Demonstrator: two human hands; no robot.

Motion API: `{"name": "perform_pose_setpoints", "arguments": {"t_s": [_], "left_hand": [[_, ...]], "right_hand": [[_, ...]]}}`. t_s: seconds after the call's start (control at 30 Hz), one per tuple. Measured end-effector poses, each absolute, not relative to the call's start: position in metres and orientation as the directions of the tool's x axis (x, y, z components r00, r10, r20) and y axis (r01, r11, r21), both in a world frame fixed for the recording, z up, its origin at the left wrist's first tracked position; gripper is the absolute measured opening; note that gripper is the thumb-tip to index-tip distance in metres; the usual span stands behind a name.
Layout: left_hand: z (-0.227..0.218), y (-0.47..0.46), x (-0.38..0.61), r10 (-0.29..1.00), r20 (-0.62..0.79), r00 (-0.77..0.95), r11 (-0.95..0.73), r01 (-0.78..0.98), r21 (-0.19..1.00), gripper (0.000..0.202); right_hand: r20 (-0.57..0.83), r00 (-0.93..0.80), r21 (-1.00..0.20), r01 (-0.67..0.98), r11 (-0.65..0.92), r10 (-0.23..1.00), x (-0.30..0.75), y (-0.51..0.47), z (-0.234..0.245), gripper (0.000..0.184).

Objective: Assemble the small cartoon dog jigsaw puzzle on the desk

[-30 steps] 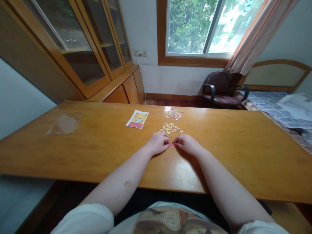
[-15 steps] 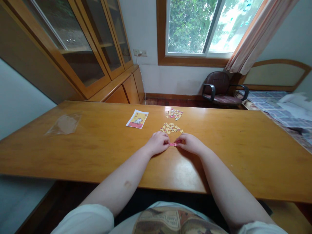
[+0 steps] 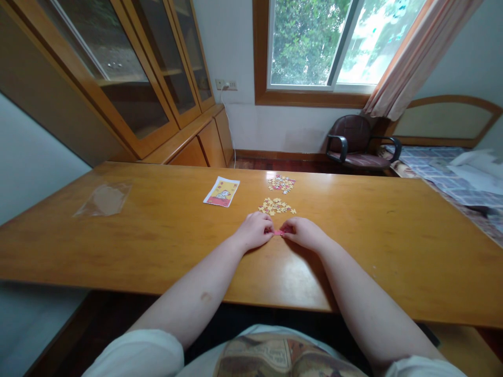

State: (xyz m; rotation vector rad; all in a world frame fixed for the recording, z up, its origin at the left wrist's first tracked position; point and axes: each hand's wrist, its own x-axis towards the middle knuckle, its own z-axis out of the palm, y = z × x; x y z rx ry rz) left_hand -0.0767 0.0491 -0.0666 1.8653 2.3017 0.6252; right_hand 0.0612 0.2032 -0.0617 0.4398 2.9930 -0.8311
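Head view: forearms (image 3: 204, 280) converge, left hand (image 3: 253, 230) and right hand (image 3: 306, 232) with fingers (image 3: 268, 222) clamped on pink puzzle pieces (image 3: 278, 232)

Shirt (image 3: 200, 365): white, loose. 2 short sleeves, left sleeve (image 3: 137, 350) and right sleeve (image 3: 418, 366), wide, softly creased, hems near the elbows. Front carries 1 large print (image 3: 251, 358), browns and tans, with a paler panel (image 3: 277, 353) of small lettering, too blurred to read. White cloth borders the print. Left forearm (image 3: 188, 306) bare, 1 small mark (image 3: 206, 296) about midway. Right forearm (image 3: 365, 288) bare, plain.
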Motion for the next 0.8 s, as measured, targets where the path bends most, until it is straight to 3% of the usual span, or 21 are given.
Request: {"name": "perform_pose_setpoints", "arguments": {"t_s": [0.57, 0.8], "left_hand": [[-0.068, 0.050, -0.077, 0.957, 0.158, -0.245, 0.166, 0.904, 0.394, 0.011], [-0.066, 0.050, -0.076, 0.959, 0.167, -0.228, 0.141, 0.899, 0.414, 0.010]], "right_hand": [[-0.102, -0.955, -0.563, 0.286, 0.776, 0.277, 0.059, 0.204, -0.068, 0.015], [-0.080, -0.920, -0.534, 0.364, 0.763, 0.383, 0.068, 0.219, -0.054, 0.016]]}}
